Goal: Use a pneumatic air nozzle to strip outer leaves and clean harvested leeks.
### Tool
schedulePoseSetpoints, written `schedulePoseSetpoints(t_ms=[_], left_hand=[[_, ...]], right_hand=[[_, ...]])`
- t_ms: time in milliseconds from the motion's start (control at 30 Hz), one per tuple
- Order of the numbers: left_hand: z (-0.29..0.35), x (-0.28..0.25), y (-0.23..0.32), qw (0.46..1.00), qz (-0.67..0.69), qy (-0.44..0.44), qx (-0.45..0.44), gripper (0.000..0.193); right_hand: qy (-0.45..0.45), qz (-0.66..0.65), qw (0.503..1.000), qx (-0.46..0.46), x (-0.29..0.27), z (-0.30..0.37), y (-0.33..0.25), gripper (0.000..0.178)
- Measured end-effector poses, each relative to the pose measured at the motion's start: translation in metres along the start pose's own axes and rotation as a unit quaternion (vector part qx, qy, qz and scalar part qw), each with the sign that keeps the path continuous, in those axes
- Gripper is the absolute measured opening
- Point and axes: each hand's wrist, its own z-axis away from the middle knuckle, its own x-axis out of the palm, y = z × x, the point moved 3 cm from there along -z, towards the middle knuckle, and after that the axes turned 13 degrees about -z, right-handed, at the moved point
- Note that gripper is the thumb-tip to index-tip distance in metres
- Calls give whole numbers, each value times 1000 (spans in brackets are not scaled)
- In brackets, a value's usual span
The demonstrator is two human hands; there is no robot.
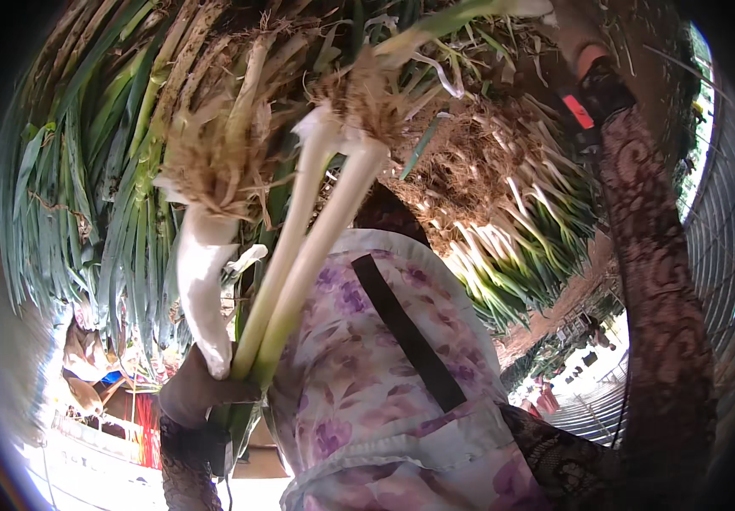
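Note:
At the lower left, my left hand (201, 390) is closed around a few green onions. Two long pale stalks (321, 247) rise from it side by side, their brown roots (359, 98) upward. A thicker, bent white stalk (200, 281) with a shaggy root tuft (218, 166) stands left of them, its lower end at the hand. Their green ends hang below my grip. My right arm reaches far to the top right. My right hand (572, 38) is beside the pale end of another green onion (461, 15); its fingers are partly cut off by the picture's edge.
A large heap of green onions (86, 170) with long leaves fills the far left. Right of centre lies a pile of stalks (512, 209), roots toward the middle and leaves outward. A floral apron (367, 341) covers my lap. Reddish soil (585, 277) borders the right pile.

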Motion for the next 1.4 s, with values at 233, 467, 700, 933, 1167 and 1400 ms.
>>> schedulePoseSetpoints(t_ms=[233,467,700,933,1167,1400], left_hand=[[-5,-6,41,999,41,-17,4,56],[-8,0,20,998,36,-52,-5,54],[-11,3,17,995,80,-50,-14,53],[-11,1,41,998,-39,47,-32,42],[-25,1,44,969,-236,65,-23,26],[-22,-4,73,977,-174,96,74,42]], right_hand=[[-450,209,865,-79,111,181,57,27],[-222,140,909,-323,164,259,90,32],[-32,272,934,-229,-3,1,-42,33],[-488,330,807,-50,124,155,24,34],[-437,516,584,-450,160,215,43,23],[-104,280,952,-73,31,40,65,40]])
